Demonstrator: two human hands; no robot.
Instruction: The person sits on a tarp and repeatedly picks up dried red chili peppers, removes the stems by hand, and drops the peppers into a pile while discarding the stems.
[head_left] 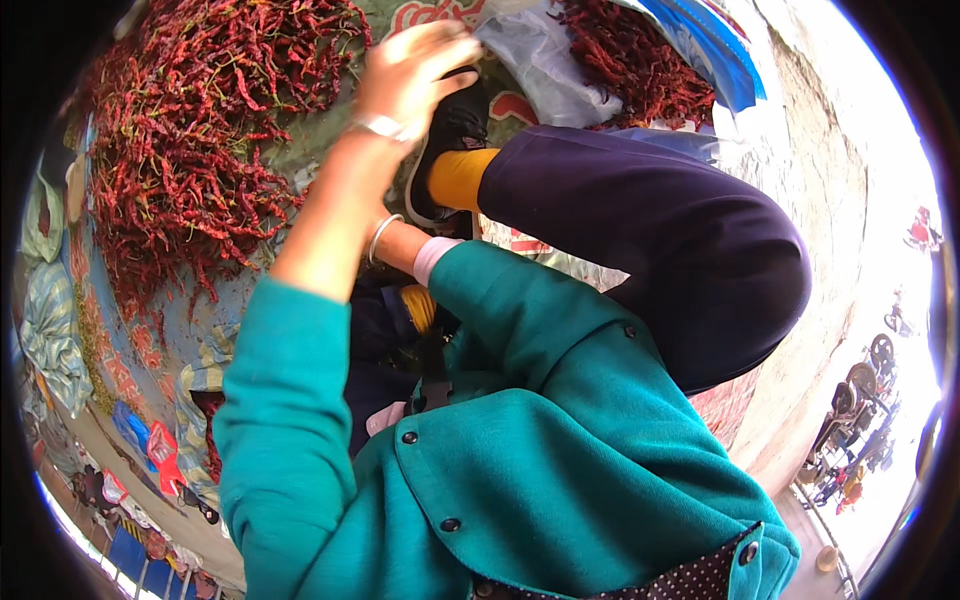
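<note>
My left hand (405, 85) is raised over the ground cloth, close to my black shoe (445, 145). Its fingers are stretched out, slightly smeared, and nothing shows in them. A wide heap of dried red chillies (200, 130) with thin stalks lies to the left of this hand. Behind my left forearm, my right wrist wears a silver bangle (384, 238); the right hand itself is hidden there. More dried chillies (640, 70) lie at the upper right beside a whitish plastic sheet or bag (540, 70).
My bent leg in dark trousers (650, 220) fills the right of centre. Blue plastic sheeting (705, 45) edges the upper-right chillies. Checked sacks (55, 330) and a red plastic bag (163, 455) lie far left. Motorbikes (860, 390) stand at the far right.
</note>
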